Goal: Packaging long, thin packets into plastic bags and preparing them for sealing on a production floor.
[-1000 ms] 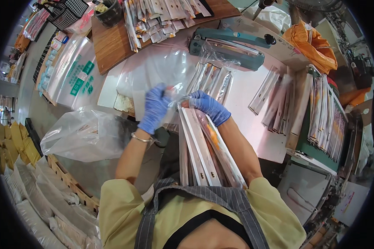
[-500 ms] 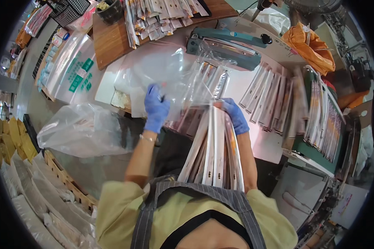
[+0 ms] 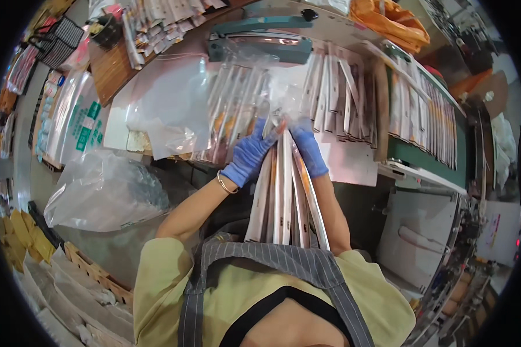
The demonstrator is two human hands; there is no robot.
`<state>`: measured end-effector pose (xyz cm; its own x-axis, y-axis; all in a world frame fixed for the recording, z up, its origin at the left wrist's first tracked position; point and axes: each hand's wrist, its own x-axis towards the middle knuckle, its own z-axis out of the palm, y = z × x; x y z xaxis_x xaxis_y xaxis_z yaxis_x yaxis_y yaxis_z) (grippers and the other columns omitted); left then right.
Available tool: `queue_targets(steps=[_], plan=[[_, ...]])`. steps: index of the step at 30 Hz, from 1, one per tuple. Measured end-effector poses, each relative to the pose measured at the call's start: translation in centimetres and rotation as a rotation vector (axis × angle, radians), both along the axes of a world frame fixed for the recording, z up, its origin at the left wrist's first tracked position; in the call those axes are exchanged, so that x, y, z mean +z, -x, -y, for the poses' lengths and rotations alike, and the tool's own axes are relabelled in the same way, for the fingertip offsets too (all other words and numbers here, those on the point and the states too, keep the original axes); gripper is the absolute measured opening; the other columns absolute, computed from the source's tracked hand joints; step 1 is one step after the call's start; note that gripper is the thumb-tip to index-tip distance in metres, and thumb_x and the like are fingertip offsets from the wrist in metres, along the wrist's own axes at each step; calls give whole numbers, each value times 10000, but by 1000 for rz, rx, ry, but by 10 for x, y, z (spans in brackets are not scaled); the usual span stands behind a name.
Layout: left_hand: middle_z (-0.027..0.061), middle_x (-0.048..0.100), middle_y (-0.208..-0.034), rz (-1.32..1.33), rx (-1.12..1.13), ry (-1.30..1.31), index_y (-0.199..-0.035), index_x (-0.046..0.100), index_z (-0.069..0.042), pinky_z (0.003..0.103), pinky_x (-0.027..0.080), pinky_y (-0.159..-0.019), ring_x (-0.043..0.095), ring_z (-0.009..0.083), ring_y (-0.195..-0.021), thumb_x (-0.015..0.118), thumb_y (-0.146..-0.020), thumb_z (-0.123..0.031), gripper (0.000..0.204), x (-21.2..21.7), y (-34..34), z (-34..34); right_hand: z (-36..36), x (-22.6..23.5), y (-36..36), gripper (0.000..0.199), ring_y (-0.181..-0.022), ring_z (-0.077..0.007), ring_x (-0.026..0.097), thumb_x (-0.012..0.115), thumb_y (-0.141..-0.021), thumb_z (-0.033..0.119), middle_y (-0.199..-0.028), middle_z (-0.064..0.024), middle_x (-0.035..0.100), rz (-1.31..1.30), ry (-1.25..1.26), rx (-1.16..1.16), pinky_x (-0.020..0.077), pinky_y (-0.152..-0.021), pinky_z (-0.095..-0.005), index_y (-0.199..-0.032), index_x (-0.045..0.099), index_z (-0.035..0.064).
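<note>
A fanned bundle of long, narrow printed packets (image 3: 285, 196) stretches from my apron up to my hands. My right hand (image 3: 308, 149), in a blue glove, is closed round the far right side of this bundle. From the left, my left hand (image 3: 250, 155), gloved alike, pinches the edge of a clear plastic bag (image 3: 283, 95) at the bundle's far end. Some fingertips are blurred or hidden by the film. How far the packets reach into the bag is hard to tell. Beyond my left hand, more packets in clear film (image 3: 231, 101) lie on the table.
A grey-green bag sealer (image 3: 263, 40) stands at the back. Clear plastic sheets (image 3: 168, 98) lie on the left of the table. Rows of narrow packets (image 3: 336, 92) lie to the right, with more on a green tray (image 3: 458, 141). A large clear bag (image 3: 107, 188) sits lower left.
My left hand has moved right, from the loose plastic to the bundle's far end beside my right hand. The bag is now at the bundle's tips. The whole view has shifted rightward.
</note>
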<state>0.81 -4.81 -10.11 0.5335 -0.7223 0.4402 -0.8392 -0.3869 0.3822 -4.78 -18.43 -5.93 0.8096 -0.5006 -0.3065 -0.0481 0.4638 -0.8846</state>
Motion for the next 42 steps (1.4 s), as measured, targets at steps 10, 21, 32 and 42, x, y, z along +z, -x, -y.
queue_targets(steps=[10, 21, 32, 42], plan=[[119, 448, -1260, 26, -830, -241, -1284, 393, -249, 259, 413, -376, 561, 162, -542, 516, -776, -143, 534, 76, 52, -72, -41, 38, 196, 300, -819, -148, 507, 408, -904, 250, -873, -72, 546, -245, 51, 139, 425, -736, -297, -1067, 501, 16], [82, 560, -887, -71, -653, 417, -745, 491, -40, 261, 458, -613, 558, 165, -691, 547, -699, 29, 100, 245, -120, 42, 73, 211, 43, 72, -600, -259, 561, 564, -689, -23, -691, -132, 539, 344, 1641, -25, 451, -570, -313, -747, 556, 18], [50, 585, -779, -227, -348, 737, -990, 530, -81, 261, 457, -550, 561, 178, -617, 705, -652, -142, 385, 121, -93, 79, 73, 165, -40, 123, -651, -280, 545, 593, -704, 73, -708, -87, 523, 530, 2005, -133, 435, -573, -325, -814, 541, 51], [-5, 580, -819, -1551, -213, 677, -990, 558, -34, 265, 441, -619, 510, 89, -661, 772, -614, -129, 443, 11, -116, 181, 154, 83, -223, 161, -637, -224, 536, 486, -833, 141, -711, -120, 543, -1, 1129, -456, 430, -605, -311, -955, 529, 45]])
